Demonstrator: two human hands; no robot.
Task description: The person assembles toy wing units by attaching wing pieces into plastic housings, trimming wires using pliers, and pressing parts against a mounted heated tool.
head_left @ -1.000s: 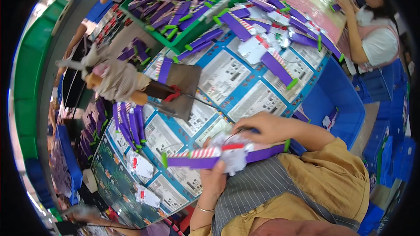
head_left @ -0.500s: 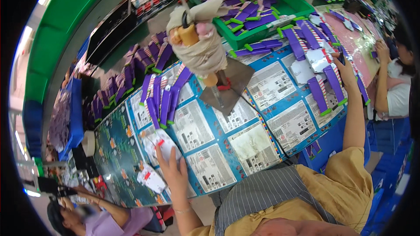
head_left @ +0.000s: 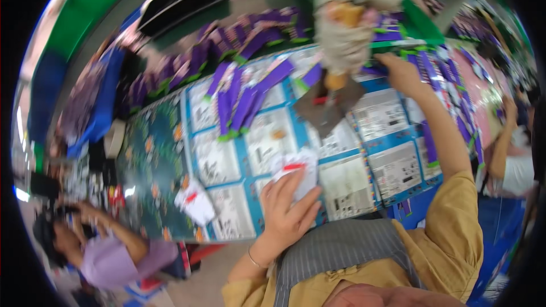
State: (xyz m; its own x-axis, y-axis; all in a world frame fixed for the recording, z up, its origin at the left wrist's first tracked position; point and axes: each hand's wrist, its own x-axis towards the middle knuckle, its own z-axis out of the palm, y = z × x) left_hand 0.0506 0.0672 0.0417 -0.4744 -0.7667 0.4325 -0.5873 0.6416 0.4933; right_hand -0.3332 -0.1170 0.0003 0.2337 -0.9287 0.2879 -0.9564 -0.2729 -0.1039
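My left hand [head_left: 289, 209] rests on a white flat cutout piece [head_left: 304, 177] with a red strip, near the table's front edge. Its fingers lie over the piece, thumb at the side. My right hand [head_left: 405, 75] reaches to the far side, just right of the wrapped stand. Its fingers are closed and blurred around something dark, near a purple piece. A second white piece [head_left: 194, 200] with a red mark lies to the left. Several purple pieces with striped edges and green ends [head_left: 242, 99] lie beyond the left hand.
The cloth-wrapped stand [head_left: 341, 40] rises from a dark square base [head_left: 330, 105]. A green crate [head_left: 429, 31] of purple pieces stands at the back, with more purple pieces at right. Co-workers sit at left [head_left: 108, 261] and right [head_left: 518, 153].
My left hand has slid the white piece rightward over the table. My right hand has moved from the purple pieces at right toward the stand and crate. The view has shifted.
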